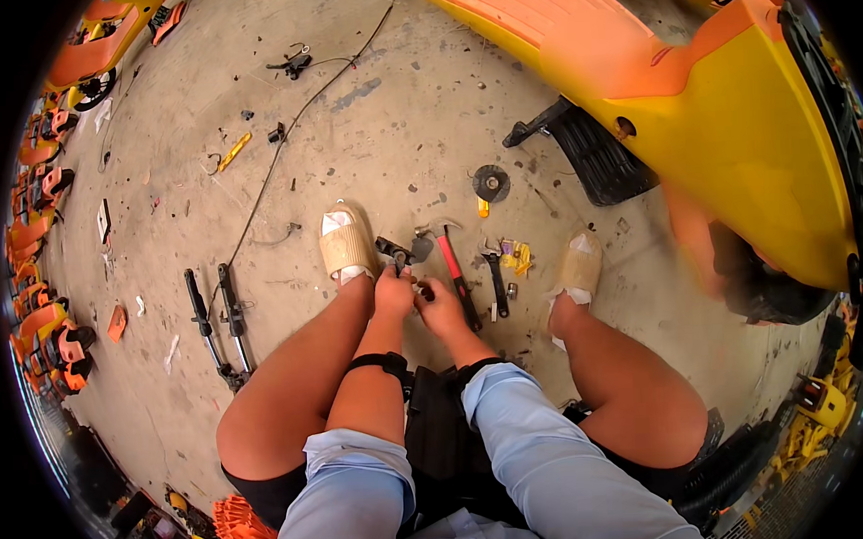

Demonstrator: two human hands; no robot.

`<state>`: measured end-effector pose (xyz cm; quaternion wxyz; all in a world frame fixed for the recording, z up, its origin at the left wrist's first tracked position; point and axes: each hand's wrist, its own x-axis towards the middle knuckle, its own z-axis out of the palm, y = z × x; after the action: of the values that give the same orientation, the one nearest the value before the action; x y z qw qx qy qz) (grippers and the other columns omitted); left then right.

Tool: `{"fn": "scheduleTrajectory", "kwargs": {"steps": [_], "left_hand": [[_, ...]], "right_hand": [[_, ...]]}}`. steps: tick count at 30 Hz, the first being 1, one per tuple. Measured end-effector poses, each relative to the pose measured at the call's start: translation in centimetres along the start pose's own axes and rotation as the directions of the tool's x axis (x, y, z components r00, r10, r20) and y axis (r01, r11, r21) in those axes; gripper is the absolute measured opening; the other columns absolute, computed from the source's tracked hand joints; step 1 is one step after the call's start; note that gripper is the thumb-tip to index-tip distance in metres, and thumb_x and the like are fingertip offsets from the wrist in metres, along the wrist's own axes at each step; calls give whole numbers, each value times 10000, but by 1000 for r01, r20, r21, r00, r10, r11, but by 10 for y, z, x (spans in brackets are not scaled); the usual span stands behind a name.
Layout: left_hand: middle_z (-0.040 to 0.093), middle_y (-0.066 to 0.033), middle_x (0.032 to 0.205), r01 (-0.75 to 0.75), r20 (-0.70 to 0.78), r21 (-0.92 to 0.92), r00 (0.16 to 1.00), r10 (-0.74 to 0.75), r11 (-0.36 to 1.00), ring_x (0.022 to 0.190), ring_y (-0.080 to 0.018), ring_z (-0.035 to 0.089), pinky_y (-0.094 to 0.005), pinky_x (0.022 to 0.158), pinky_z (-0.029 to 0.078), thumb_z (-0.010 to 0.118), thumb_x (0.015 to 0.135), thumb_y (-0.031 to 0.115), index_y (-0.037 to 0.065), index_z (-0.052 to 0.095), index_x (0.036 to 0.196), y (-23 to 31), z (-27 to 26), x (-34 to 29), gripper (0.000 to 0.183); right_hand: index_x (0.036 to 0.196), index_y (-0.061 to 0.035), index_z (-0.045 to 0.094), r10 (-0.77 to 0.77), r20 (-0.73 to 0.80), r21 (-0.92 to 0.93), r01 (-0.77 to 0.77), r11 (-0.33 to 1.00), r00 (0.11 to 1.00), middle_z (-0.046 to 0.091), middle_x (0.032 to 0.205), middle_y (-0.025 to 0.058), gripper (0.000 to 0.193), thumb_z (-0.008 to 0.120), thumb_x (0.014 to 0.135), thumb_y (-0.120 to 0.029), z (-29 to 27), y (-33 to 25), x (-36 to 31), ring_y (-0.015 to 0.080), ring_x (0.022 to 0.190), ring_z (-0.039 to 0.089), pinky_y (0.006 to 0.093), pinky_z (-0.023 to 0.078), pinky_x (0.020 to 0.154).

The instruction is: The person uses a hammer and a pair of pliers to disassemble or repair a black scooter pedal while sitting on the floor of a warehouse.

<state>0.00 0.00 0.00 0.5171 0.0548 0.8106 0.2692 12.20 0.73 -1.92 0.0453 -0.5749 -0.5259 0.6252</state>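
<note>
My left hand is closed on a small black bracket-like part just above the floor, between my feet. Close beside it, my right hand is curled, with something dark at its fingertips that is too small to name. A hammer with a red and black handle lies right of both hands, its head near the bracket-like part. Farther right lie an adjustable wrench, a yellow packet and a small metal socket.
A black disc lies beyond the tools. A large yellow and orange scooter body with a black pedal-like piece stands at the right. Two fork tubes and a long cable lie at left. Several orange scooters line the left edge.
</note>
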Motion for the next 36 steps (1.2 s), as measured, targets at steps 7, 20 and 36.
{"fn": "scheduleTrajectory", "kwargs": {"steps": [7, 20, 36], "left_hand": [[629, -283, 1160, -222, 24, 548, 968, 250, 806, 1124, -432, 583, -476, 948, 468, 590, 914, 259, 28, 537, 1290, -11, 1, 1, 444], [655, -3, 1118, -375, 202, 861, 872, 447, 344, 1139, -239, 547, -563, 905, 398, 655, 869, 206, 211, 645, 1165, 13, 1, 22, 297], [641, -48, 1170, -396, 162, 785, 874, 459, 477, 1182, -268, 517, -513, 1006, 365, 627, 906, 228, 121, 629, 1180, 62, 23, 51, 294]], "right_hand": [[1092, -26, 526, -64, -326, -584, -148, 799, 943, 597, 1118, 204, 426, 767, 798, -220, -40, 45, 9, 386, 1066, 583, 468, 481, 894], [1135, 46, 575, 273, -204, -457, -338, 823, 940, 666, 1050, 286, 448, 590, 791, -241, -62, 6, 55, 429, 976, 653, 467, 520, 852], [1034, -123, 624, 79, -340, -556, -268, 787, 937, 700, 919, 170, 253, 658, 824, -260, -103, -21, 47, 387, 883, 668, 493, 525, 757]]}}
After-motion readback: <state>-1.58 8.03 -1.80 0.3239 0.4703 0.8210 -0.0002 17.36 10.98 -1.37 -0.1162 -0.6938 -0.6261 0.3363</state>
